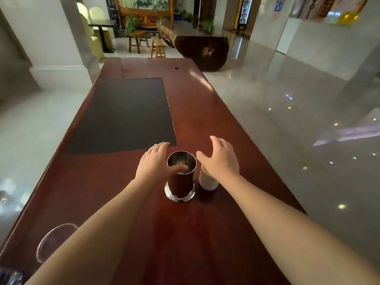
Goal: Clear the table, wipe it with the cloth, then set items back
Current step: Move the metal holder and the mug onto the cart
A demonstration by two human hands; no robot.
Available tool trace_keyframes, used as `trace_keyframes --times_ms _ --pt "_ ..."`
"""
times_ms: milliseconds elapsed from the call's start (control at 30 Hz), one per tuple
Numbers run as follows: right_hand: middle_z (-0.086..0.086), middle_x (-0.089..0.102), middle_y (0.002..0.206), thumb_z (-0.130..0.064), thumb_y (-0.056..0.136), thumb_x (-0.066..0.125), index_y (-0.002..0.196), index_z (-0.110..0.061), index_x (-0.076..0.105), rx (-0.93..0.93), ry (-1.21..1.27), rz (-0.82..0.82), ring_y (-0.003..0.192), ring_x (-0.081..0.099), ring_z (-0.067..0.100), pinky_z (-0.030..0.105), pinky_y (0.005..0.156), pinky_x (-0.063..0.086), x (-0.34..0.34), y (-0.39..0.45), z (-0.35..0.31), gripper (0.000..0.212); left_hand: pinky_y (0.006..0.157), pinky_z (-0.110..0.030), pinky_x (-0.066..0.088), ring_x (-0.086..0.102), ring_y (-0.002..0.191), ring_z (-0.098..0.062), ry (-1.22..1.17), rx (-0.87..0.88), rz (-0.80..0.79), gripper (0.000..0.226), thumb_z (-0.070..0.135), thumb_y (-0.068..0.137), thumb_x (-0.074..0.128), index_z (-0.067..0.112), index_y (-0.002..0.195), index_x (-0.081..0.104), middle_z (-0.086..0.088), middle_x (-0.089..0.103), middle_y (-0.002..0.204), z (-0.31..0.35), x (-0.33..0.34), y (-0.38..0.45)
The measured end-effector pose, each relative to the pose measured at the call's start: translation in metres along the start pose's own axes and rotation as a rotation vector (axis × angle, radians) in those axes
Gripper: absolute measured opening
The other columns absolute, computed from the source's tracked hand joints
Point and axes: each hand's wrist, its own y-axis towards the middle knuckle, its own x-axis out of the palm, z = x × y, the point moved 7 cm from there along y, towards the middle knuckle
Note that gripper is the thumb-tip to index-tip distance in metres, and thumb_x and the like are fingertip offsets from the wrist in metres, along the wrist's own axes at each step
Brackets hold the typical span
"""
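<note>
A shiny steel cylinder [181, 177] stands upright on the red-brown table [127, 233], mouth upward, flared base down. The left hand [155, 162] and right hand [221, 159] flank it, fingers spread, grasping nothing.

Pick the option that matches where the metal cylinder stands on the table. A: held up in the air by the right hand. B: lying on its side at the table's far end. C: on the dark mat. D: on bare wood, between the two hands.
D: the metal cylinder stands upright on the bare wood of the table, just short of the dark mat, with the left hand and the right hand on either side.
</note>
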Motion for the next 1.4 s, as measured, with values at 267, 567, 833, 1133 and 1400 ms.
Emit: trace_keyframes --times_ms 267,567,833,1133,1400 --pt "0.003 0.030 0.157 -0.070 0.061 0.072 0.154 -0.023 0.013 0.300 0.318 -0.091 0.143 0.030 0.021 0.040 0.109 0.035 0.046 -0.033 0.095 0.119 0.113 -0.031 0.024 0.020 0.148 -0.017 -0.587 -0.282 -0.102 0.143 0.061 0.040 0.087 0.019 0.156 0.015 -0.002 0.018 0.163 -0.053 0.083 -0.013" --pt "-0.010 0.036 0.153 -0.075 0.037 0.084 0.150 -0.033 0.020 0.449 0.604 -0.168 0.137 0.037 0.010 0.034 0.108 0.035 0.140 -0.038 0.150 0.137 0.112 -0.044 0.038 0.048 0.130 -0.011 -0.955 -0.226 -0.012 0.109 0.042 0.042 0.093 0.033 0.132 0.032 0.003 0.051 0.135 -0.069 0.158 -0.015" --pt "-0.029 0.060 0.112 -0.051 0.047 0.092 0.112 -0.065 0.040 0.372 0.819 -0.059 0.103 0.055 -0.016 0.013 0.079 0.042 0.158 -0.019 0.139 0.084 0.086 -0.010 0.047 0.056 0.112 0.010 -0.940 -0.242 0.040 0.113 0.042 0.043 0.095 0.028 0.137 0.034 0.017 0.058 0.123 -0.073 0.179 -0.008" --pt "-0.032 0.057 0.108 -0.058 0.050 0.086 0.120 -0.054 0.036 0.350 0.729 -0.054 0.096 0.049 -0.024 0.010 0.075 0.038 0.156 -0.014 0.133 0.086 0.084 -0.012 0.050 0.059 0.108 0.007 -0.866 -0.254 0.053 0.102 0.045 0.047 0.094 0.037 0.132 0.038 0.021 0.061 0.116 -0.064 0.170 0.001" --pt "-0.034 0.055 0.107 -0.058 0.052 0.088 0.120 -0.053 0.038 0.291 0.745 -0.058 0.096 0.050 -0.023 0.013 0.073 0.039 0.135 0.001 0.109 0.085 0.077 -0.014 0.052 0.061 0.103 0.004 -0.861 -0.279 0.180 0.093 0.036 0.054 0.094 0.027 0.129 0.039 0.014 0.062 0.113 -0.067 0.114 0.007"
